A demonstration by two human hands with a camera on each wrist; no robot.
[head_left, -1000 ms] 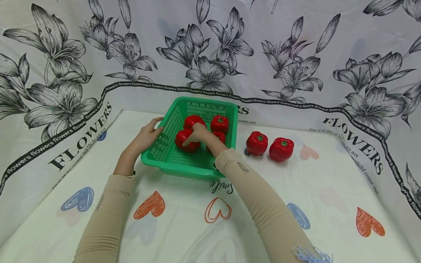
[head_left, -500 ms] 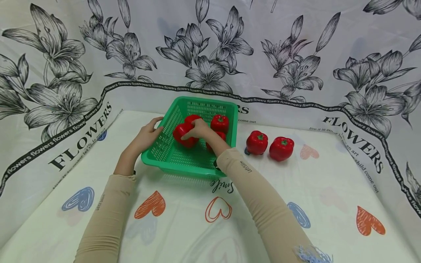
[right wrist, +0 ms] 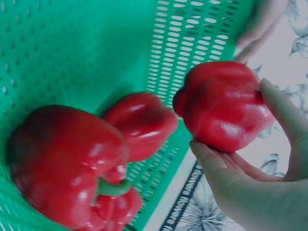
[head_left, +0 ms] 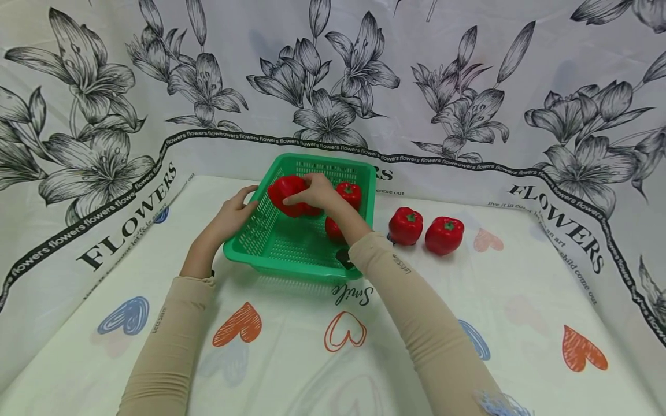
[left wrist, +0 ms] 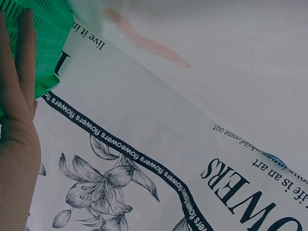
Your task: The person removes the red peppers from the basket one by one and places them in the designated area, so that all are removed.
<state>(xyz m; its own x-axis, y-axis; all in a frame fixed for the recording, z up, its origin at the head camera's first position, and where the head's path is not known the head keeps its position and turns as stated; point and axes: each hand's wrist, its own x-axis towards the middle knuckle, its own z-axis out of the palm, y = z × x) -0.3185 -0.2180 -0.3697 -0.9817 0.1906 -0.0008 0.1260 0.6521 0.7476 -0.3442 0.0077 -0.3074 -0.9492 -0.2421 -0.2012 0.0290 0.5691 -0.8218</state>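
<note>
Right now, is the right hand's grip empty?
No, the right hand holds a red pepper, while other red peppers lie in the green basket.

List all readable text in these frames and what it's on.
"FLOWERS": white backdrop
"flowers", repeated: black band
"live it in": backdrop's lower edge
"child come out": same edge
"is an art": same edge
"Smile": tablecloth
"LetsSlim" (small, best reading): right sleeve, left sleeve
Other fine print beside the big letters: too small or blurred.
Basket, peppers: no text visible.
</note>
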